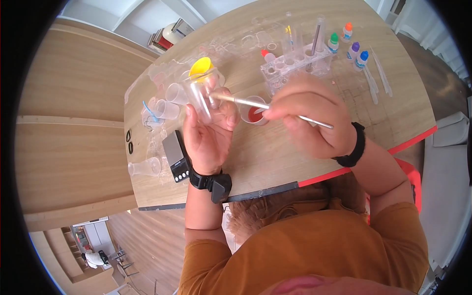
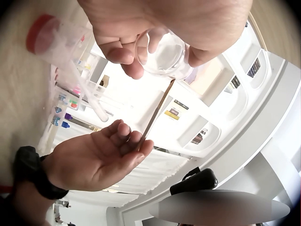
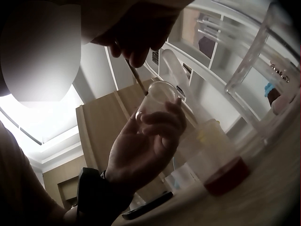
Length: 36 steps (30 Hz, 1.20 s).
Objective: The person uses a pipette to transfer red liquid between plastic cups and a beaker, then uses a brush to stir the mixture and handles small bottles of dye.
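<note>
My left hand (image 1: 210, 140) holds a clear cup (image 1: 200, 98) raised over the table, fingers and thumb round its sides. My right hand (image 1: 314, 115) pinches a thin stick (image 1: 248, 103) with a tan end. In the left wrist view, the stick's dark tip lies right at the rim of the clear cup (image 2: 164, 54). Between the hands, on the table, stands a plastic cup (image 1: 244, 116) with red liquid (image 1: 255, 115) in it. A translucent dropper (image 2: 91, 96) leans out of that cup.
A clear tube rack (image 1: 275, 76) stands behind the right hand. Several dropper bottles (image 1: 333, 43) are at the back right, near plastic droppers (image 1: 381, 73). Left lie a digital scale (image 1: 174, 147), translucent cups (image 1: 167, 109) and a flask (image 1: 147, 167). A yellow cup-like piece (image 1: 201, 66) is behind the held cup.
</note>
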Tool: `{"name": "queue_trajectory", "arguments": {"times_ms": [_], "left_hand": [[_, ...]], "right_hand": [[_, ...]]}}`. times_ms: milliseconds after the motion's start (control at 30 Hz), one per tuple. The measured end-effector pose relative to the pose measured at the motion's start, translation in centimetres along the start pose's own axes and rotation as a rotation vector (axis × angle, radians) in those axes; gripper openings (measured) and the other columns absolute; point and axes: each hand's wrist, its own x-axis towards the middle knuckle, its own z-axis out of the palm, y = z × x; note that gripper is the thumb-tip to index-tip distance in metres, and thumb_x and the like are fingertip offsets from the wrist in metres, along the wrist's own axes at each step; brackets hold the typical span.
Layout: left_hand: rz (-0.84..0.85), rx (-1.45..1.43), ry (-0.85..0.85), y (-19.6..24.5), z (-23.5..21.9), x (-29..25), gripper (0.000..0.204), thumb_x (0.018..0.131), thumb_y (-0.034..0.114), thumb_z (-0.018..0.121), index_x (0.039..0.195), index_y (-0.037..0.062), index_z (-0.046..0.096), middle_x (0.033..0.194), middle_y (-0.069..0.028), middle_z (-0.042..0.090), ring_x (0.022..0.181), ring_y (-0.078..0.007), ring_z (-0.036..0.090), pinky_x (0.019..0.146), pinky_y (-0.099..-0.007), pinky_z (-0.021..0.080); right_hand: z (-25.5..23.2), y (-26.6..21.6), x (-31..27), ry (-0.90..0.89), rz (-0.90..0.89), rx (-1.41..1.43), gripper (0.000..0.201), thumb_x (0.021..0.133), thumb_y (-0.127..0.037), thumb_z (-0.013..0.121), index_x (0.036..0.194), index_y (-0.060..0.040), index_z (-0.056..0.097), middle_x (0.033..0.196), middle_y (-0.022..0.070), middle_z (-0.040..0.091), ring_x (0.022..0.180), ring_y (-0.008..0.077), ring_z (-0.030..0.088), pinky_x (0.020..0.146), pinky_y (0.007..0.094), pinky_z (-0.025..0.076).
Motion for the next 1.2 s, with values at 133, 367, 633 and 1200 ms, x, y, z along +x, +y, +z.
{"name": "queue_trajectory", "arguments": {"times_ms": [133, 367, 633, 1200], "left_hand": [[0.037, 0.077, 0.033, -0.4, 0.0, -0.1, 0.069, 0.112, 0.055, 0.042, 0.159, 0.0034, 0.045, 0.125, -0.0126, 0.065, 0.083, -0.0171, 0.057, 0.075, -0.0296, 0.047], [0.053, 0.113, 0.039, -0.3, -0.2, -0.3, 0.063, 0.113, 0.053, 0.041, 0.157, 0.0083, 0.049, 0.126, -0.0135, 0.064, 0.084, -0.0197, 0.058, 0.078, -0.0326, 0.047], [0.095, 0.208, 0.066, -0.5, -0.1, -0.3, 0.056, 0.112, 0.045, 0.048, 0.158, 0.0129, 0.043, 0.127, -0.0140, 0.062, 0.089, -0.0194, 0.060, 0.079, -0.0332, 0.047], [0.069, 0.188, -0.019, -0.3, -0.1, -0.1, 0.067, 0.117, 0.053, 0.029, 0.160, 0.0032, 0.040, 0.132, -0.0154, 0.063, 0.094, -0.0226, 0.066, 0.080, -0.0348, 0.053]], "right_hand": [[-0.2, 0.0, 0.1, -0.006, -0.020, 0.006, 0.019, 0.089, 0.000, 0.073, 0.104, -0.0104, 0.075, 0.097, 0.0053, 0.072, 0.084, 0.0256, 0.067, 0.075, 0.0385, 0.051], [-0.3, -0.1, -0.1, -0.055, -0.027, 0.018, 0.020, 0.089, 0.000, 0.072, 0.106, -0.0105, 0.076, 0.098, 0.0036, 0.071, 0.085, 0.0269, 0.067, 0.078, 0.0396, 0.051], [-0.2, -0.1, -0.1, -0.165, -0.098, -0.005, 0.019, 0.091, -0.001, 0.073, 0.109, -0.0077, 0.076, 0.104, 0.0069, 0.072, 0.087, 0.0270, 0.067, 0.076, 0.0388, 0.052], [-0.1, 0.0, -0.1, 0.013, 0.001, 0.007, 0.015, 0.094, -0.004, 0.071, 0.108, -0.0090, 0.076, 0.101, 0.0081, 0.072, 0.088, 0.0265, 0.068, 0.078, 0.0386, 0.052]]}}
